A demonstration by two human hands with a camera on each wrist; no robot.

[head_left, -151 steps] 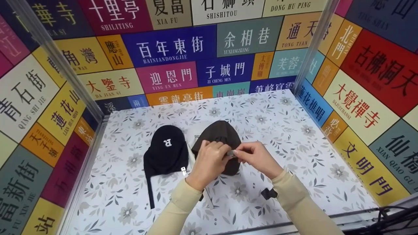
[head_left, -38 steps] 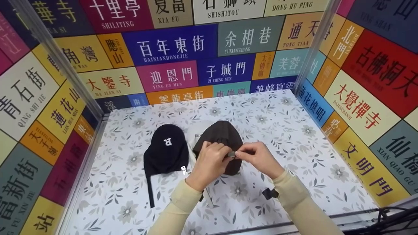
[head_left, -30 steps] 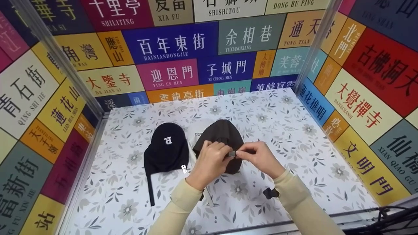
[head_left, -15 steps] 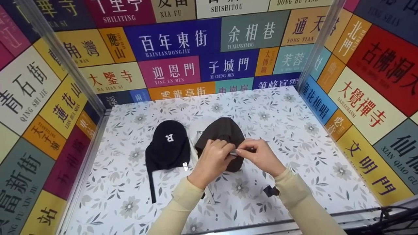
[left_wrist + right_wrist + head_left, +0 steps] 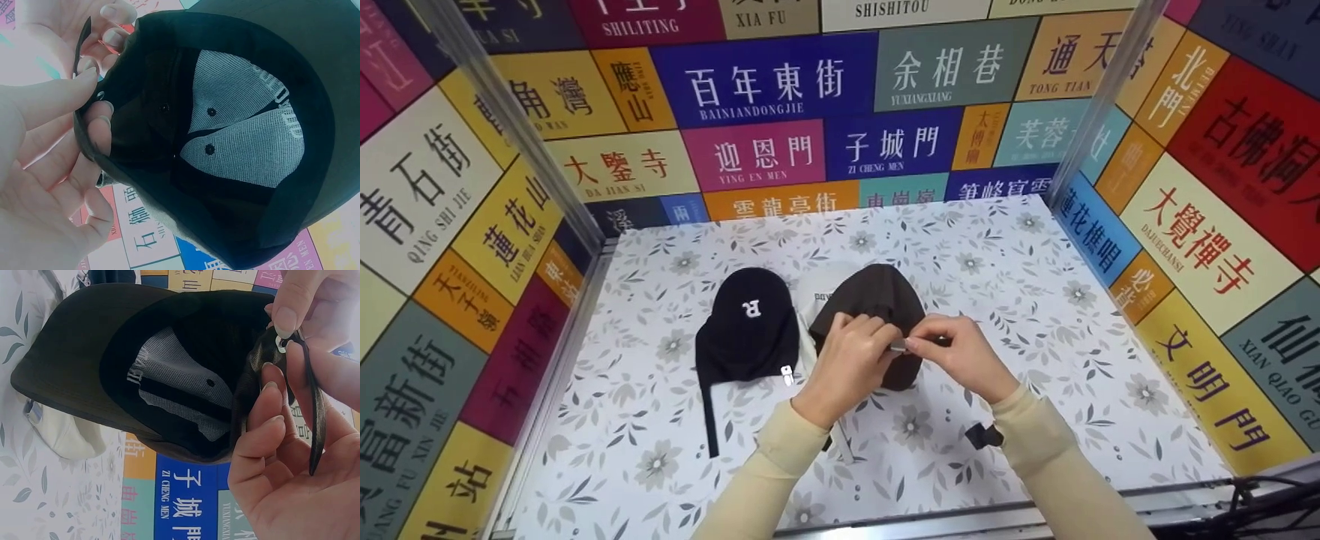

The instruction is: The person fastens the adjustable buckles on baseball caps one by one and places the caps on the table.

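Note:
A dark brown baseball cap (image 5: 877, 292) is held in both hands, its white mesh lining (image 5: 242, 129) showing in the wrist views. My left hand (image 5: 847, 364) grips the cap's back edge, thumb and fingers on either side of it. Between the two hands sits a small metal buckle (image 5: 280, 343) on the back strap. My right hand (image 5: 964, 356) pinches the cap's strap (image 5: 316, 422) beside that buckle; the strap's loose end hangs past the fingers in the right wrist view. Exactly how the strap runs through the buckle is hidden by fingertips.
To the left lies a black cap (image 5: 750, 322) with a white R, its strap end (image 5: 711, 424) pointing to the near side. A white cap (image 5: 67, 433) lies partly behind the brown one. Sign-printed panels (image 5: 772, 82) wall the flowered tabletop (image 5: 660, 457); dark cables (image 5: 1267, 495) hang at bottom right.
Over five seconds both hands stay at the brown cap's buckle, with only small finger shifts. The head view tilts slightly, so the caps and walls appear higher in it.

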